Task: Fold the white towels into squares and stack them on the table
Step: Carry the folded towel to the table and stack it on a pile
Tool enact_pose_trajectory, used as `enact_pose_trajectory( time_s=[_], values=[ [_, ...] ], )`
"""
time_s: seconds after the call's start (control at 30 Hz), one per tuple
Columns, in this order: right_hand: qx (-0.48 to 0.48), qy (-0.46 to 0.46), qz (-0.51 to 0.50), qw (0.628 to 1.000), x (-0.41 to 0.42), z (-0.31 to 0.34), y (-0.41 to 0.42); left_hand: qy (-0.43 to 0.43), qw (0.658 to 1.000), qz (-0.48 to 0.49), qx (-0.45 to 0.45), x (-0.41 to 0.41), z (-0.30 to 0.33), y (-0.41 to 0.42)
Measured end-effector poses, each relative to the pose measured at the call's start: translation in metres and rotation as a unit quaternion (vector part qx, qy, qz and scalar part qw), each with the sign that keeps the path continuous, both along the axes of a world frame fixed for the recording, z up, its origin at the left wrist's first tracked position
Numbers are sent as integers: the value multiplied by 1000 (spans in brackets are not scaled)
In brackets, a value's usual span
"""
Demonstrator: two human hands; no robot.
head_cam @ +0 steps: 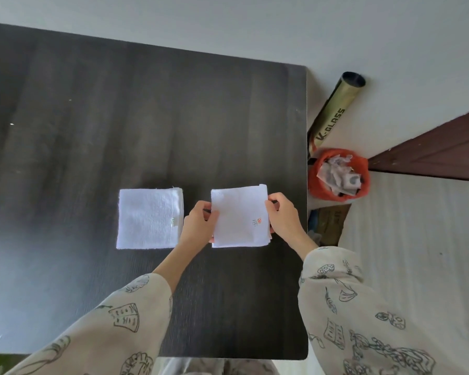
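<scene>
Hands on my feed, left hand [199, 223] and right hand [283, 216] pinching folded towel [240, 216] edges, second folded towel [148, 219] beside it, dark table [146, 117].

both forearms reach forward from loose patterned sleeves, bare from mid-forearm to the fingers. the left hand [199, 221] is curled, thumb on top and fingers tucked under, pinching closed. the right hand [283, 216] mirrors it just across, thumb pressed down, fingers bent beneath, knuckles raised. the wrists angle inward toward each other.
</scene>
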State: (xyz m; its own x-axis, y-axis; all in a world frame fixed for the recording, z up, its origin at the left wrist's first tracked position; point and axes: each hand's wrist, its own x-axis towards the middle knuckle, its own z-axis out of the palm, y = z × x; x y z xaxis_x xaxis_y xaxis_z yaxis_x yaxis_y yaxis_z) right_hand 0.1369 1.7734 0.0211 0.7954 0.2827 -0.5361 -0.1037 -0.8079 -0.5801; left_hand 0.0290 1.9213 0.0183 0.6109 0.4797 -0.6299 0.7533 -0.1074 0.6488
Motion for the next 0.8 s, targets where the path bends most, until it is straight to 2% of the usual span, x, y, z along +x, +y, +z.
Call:
enact_pose_trajectory(
  time_s=[0.3,0.8],
  values=[
    [-9,-7,17,1000,-2,-6,-1,14,999,3,30,-1,-7,-3],
    [-15,0,-8,1000,-11,-8,-7,-5,997,-48,57,-5,-6,-4]
  ],
)
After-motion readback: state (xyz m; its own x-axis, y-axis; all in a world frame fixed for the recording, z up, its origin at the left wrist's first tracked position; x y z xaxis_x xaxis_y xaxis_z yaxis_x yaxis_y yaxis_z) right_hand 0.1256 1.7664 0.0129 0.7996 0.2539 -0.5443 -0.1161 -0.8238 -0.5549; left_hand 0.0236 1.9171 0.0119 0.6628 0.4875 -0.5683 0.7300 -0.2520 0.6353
